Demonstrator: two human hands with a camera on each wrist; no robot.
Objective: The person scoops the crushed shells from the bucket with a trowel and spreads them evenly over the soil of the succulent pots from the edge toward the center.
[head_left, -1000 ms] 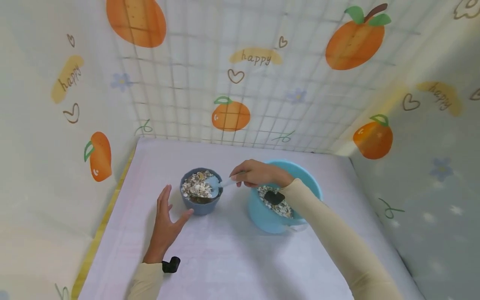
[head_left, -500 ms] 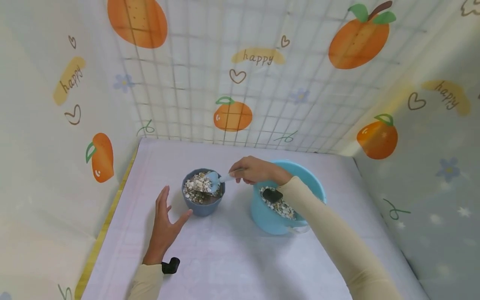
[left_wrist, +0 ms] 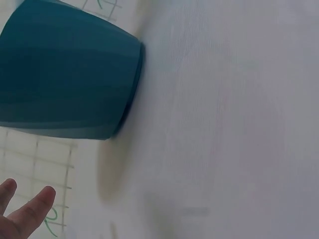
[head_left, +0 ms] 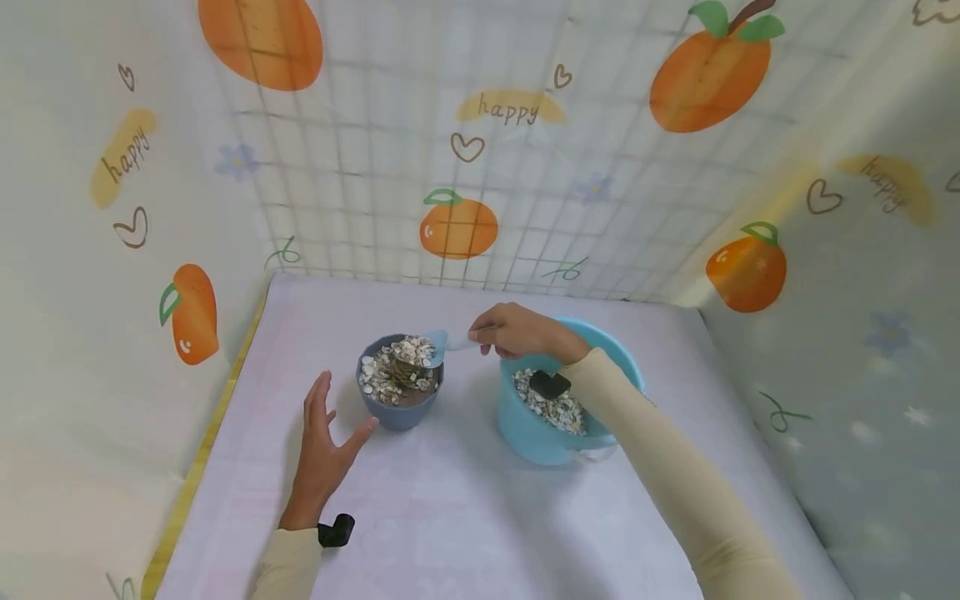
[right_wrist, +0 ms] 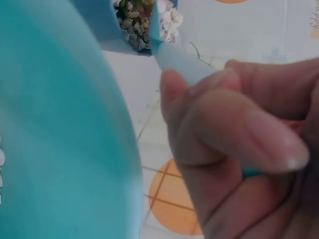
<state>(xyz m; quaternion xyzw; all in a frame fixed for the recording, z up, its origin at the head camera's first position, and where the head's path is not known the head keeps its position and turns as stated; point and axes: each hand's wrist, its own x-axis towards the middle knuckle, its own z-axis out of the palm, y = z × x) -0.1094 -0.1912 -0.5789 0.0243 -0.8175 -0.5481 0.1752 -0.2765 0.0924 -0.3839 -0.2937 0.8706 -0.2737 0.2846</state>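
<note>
My right hand (head_left: 517, 330) pinches the handle of a light blue scoop (head_left: 437, 347) between thumb and fingers. The scoop's head is at the back right of a blue-grey flower pot (head_left: 399, 415), with whitish chips at its front. Inside the pot lie pale pebble-like chips (head_left: 375, 379), a brownish-green tuft in the middle and a brown bare patch at front right. My left hand (head_left: 321, 462) is beside the pot at its front left, fingers spread apart and thumb toward the pot. In the left wrist view the pot's side (left_wrist: 65, 79) shows, with fingertips (left_wrist: 37, 209) below it.
A larger light blue bucket (head_left: 525, 429) stands right of the pot, holding more pale chips (head_left: 551, 404); my right forearm passes over its rim. Both stand on a white cloth (head_left: 420, 533). Fruit-printed curtains (head_left: 360, 200) enclose the back and sides.
The scoop has shifted from the pot's right middle toward its back right, and my right hand has moved slightly back. The chips have spread, baring the tuft. My left hand stays beside the pot.
</note>
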